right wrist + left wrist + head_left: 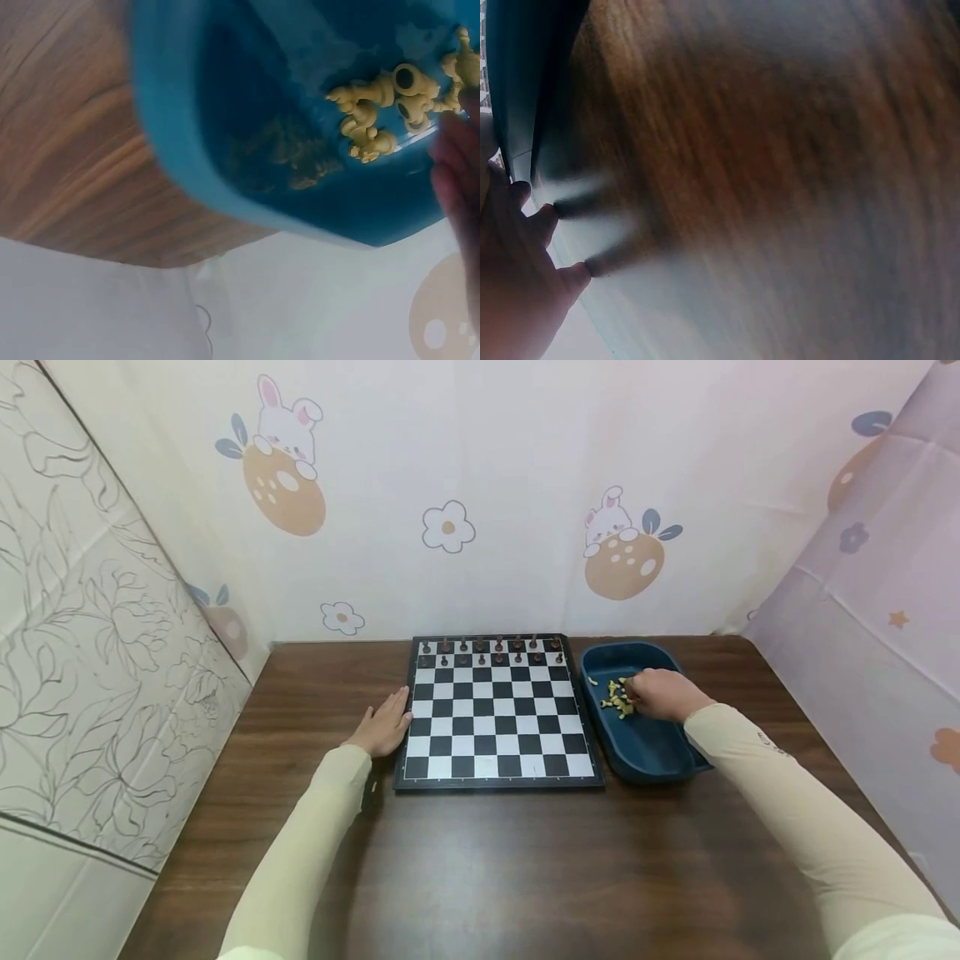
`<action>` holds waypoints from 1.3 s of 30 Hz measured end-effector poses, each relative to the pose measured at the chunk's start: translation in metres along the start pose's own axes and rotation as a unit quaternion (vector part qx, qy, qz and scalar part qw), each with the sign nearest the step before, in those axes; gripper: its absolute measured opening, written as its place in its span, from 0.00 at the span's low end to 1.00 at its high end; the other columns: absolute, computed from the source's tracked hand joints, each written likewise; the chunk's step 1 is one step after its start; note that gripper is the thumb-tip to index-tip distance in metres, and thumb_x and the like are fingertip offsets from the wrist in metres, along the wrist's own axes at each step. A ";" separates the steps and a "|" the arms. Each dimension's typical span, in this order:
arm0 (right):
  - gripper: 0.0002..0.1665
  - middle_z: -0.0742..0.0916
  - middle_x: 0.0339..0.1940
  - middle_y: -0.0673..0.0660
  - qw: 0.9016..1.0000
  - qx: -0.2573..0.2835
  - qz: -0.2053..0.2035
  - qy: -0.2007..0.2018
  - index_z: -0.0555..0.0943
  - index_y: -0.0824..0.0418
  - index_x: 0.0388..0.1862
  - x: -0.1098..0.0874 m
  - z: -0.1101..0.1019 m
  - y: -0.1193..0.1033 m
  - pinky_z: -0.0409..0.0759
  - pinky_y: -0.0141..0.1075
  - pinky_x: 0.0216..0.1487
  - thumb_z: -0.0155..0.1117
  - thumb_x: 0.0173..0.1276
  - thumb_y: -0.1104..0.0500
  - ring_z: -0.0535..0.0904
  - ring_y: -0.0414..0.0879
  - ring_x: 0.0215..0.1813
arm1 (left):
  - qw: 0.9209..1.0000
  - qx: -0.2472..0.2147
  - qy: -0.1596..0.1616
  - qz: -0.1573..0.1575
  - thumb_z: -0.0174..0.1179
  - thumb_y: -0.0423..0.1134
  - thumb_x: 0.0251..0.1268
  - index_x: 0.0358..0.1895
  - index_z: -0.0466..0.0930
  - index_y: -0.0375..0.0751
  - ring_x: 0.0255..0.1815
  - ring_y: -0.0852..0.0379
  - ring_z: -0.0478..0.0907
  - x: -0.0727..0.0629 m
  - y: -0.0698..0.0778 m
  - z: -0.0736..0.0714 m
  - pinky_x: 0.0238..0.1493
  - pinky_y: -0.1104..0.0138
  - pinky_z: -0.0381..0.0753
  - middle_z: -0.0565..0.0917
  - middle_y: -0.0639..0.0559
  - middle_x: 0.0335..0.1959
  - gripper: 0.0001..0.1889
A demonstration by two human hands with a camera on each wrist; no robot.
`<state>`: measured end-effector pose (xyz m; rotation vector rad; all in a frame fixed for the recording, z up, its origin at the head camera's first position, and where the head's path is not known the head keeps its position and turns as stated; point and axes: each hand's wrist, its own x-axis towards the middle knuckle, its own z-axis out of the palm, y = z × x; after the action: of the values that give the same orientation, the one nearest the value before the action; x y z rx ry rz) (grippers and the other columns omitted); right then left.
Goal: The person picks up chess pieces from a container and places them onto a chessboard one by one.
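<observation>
A black-and-white chessboard [504, 723] lies on the brown table, with dark reddish-brown chess pieces [482, 660] in two rows along its far side. My left hand [385, 724] rests at the board's left edge, fingers extended and touching it. In the left wrist view, the left hand [517, 277] has its fingertips by the board's dark side. To the right of the board, my right hand [663, 695] reaches down into a blue tub [652, 760] among yellow chess pieces [617, 700]. Right fingertips [446, 161] touch the heap at the frame's edge; whether they pinch a piece is hidden.
The tub's left wall stands close to the board's right edge. Wooden table surface [465, 868] stretches in front of both. A curtain with rabbit prints [517, 568] hangs behind the table, and a patterned white wall [97, 610] rises on the left.
</observation>
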<state>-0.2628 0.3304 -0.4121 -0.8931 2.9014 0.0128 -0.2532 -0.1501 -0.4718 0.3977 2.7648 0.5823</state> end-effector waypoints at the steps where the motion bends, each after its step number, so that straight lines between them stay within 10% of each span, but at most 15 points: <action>1: 0.03 0.81 0.20 0.51 1.000 0.003 -0.003 0.001 0.82 0.64 0.28 0.000 0.000 0.001 0.79 0.38 0.26 0.68 0.56 0.70 0.72 0.41 0.21 | 1.000 0.000 -0.001 -0.001 0.31 0.45 0.79 0.76 0.35 0.37 0.76 0.45 0.40 0.000 0.000 -0.001 0.70 0.42 0.36 0.42 0.44 0.77 0.31; 39: 0.03 0.82 0.20 0.52 1.000 -0.019 0.004 -0.003 0.84 0.64 0.27 -0.001 -0.003 -0.008 0.83 0.41 0.30 0.71 0.57 0.68 0.74 0.41 0.21 | 1.000 0.000 -0.009 -0.008 0.30 0.47 0.79 0.76 0.34 0.38 0.76 0.45 0.39 0.002 0.000 0.001 0.70 0.42 0.35 0.41 0.44 0.77 0.31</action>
<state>-0.2577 0.3247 -0.4088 -0.8868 2.9091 0.0705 -0.2553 -0.1496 -0.4731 0.3793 2.7492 0.5719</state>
